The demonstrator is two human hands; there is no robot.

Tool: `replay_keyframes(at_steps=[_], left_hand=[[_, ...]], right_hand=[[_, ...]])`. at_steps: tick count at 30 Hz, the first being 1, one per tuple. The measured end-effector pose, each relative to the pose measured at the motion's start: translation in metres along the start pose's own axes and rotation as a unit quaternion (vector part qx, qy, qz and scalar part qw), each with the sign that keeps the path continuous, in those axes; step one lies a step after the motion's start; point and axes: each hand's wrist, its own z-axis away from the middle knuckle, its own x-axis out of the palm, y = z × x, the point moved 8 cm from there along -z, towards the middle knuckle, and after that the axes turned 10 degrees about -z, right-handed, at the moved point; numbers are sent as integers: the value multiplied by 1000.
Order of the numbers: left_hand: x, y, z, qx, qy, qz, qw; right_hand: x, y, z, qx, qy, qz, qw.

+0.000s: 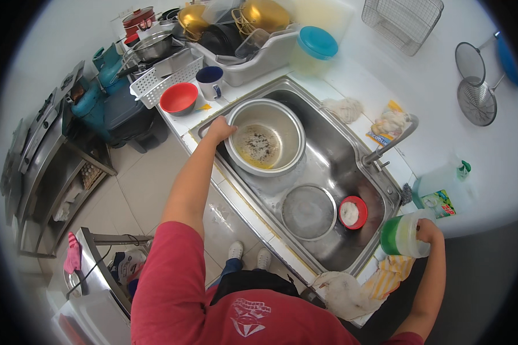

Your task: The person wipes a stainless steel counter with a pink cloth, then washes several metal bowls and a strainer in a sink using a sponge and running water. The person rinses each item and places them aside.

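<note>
My left hand (219,130) grips the near-left rim of a large aluminium pot (287,125) in the left part of the steel sink (328,151). Dark burnt bits and yellowish liquid lie on the pot's bottom. At the sink's right end, my right hand (429,232) holds a clear plastic container (416,246) by its rim side. The container is tilted and has green liquid (392,235) in it; some fingers are hidden by its wall. Between them in the basin lie a round, flat mesh-like disc (308,211) and a small red bowl (364,210) holding something white.
A faucet (388,144) arches over the sink's back edge. Cloths (349,295) drape its front right corner. A red bowl (179,98), a mug (210,84) and a loaded dish rack (259,71) stand left. A green-tinted jug (440,189) stands at the back right.
</note>
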Motion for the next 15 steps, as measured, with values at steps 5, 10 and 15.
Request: replay_keyframes(at_steps=[5,10,15], left_hand=[[23,8,4,-65,-39,369,926],[-8,40,19,-8,-12,382,924],[-64,100,55,91,12,434,896]], right_hand=[[29,7,-12,-60,-60,-32,996],[54,13,-25,-94,-131,-188,969],[50,-3,-4,7,-150,-345,927]])
